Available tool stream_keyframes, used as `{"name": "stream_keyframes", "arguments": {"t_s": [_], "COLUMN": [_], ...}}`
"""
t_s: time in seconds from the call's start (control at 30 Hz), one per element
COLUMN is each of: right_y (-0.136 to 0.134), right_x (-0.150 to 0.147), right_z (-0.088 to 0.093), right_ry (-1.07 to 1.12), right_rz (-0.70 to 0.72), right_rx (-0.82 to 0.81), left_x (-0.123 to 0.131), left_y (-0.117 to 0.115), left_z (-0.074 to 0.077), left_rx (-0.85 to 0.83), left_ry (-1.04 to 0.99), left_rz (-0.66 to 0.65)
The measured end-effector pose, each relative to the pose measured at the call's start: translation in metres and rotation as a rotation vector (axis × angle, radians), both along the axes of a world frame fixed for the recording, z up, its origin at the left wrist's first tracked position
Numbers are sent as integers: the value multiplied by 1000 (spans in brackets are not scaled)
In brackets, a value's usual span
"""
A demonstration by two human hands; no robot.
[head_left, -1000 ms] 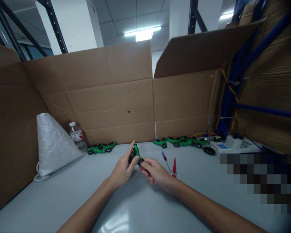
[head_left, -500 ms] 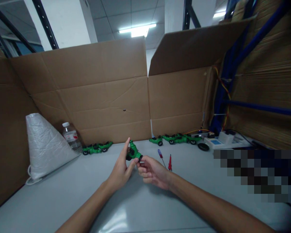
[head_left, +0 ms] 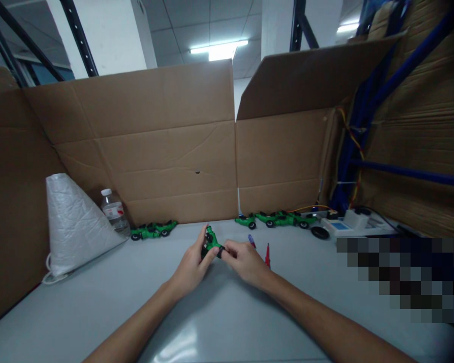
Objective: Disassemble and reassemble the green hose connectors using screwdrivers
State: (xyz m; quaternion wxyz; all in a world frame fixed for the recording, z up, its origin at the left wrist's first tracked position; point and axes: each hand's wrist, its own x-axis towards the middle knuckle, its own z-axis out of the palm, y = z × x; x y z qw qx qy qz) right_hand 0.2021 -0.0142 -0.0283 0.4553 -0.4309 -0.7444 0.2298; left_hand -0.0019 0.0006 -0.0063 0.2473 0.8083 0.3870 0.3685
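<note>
A green toy car (head_left: 211, 239) with black parts is held up over the table, tilted, with its body partly covered by fingers. My left hand (head_left: 191, 264) is closed around it, thumb in front and fingers behind. At the car's lower right end, my right hand (head_left: 246, 261) is closed, thumb and forefinger pinching at a small black part that looks like a wheel. Just beyond my right hand lie a screwdriver with a purple-blue handle (head_left: 251, 241), partly hidden, and a red pointed tool (head_left: 267, 255).
More green toy cars stand along the back, one group at left (head_left: 154, 230) and another at right (head_left: 283, 219). A silvery-white bag (head_left: 77, 229) and a water bottle (head_left: 114, 210) are at left. A power strip (head_left: 357, 224) and black ring (head_left: 320, 232) sit right, before cardboard walls (head_left: 162, 166).
My right hand has turned over, its knuckles now up, with the fingers pinching the car's end. The toy car has shifted slightly right and down in my left hand.
</note>
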Motion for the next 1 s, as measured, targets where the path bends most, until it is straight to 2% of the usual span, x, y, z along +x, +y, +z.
{"name": "stream_keyframes", "arguments": {"t_s": [0.13, 0.23, 0.33, 0.47, 0.6, 0.8, 1.0], "right_y": [-2, -5, -7, -9, -11, -7, -6], "right_x": [11, 11, 6, -4, -12, -13, -11], "right_z": [5, 8, 7, 5, 3, -3, -1], "right_ry": [-429, -560, -455, -145, 47, 2, 12], "right_rz": [-57, -53, -14, 7, 6, -76, -145], "right_rx": [205, 285, 230, 77, -53, -46, 3], "left_x": [-4, -5, -4, -1, -2, -4, -4], "left_y": [9, 12, 14, 18, 23, 22, 19], "left_z": [-2, -1, -1, -5, -7, -7, -11], "left_rx": [-101, -160, -229, -312, -249, -119, -211], "left_ry": [20, -3, -95, -226, -320, -210, -254], "left_rz": [-39, -49, -54, -38, 4, 40, -31]}}
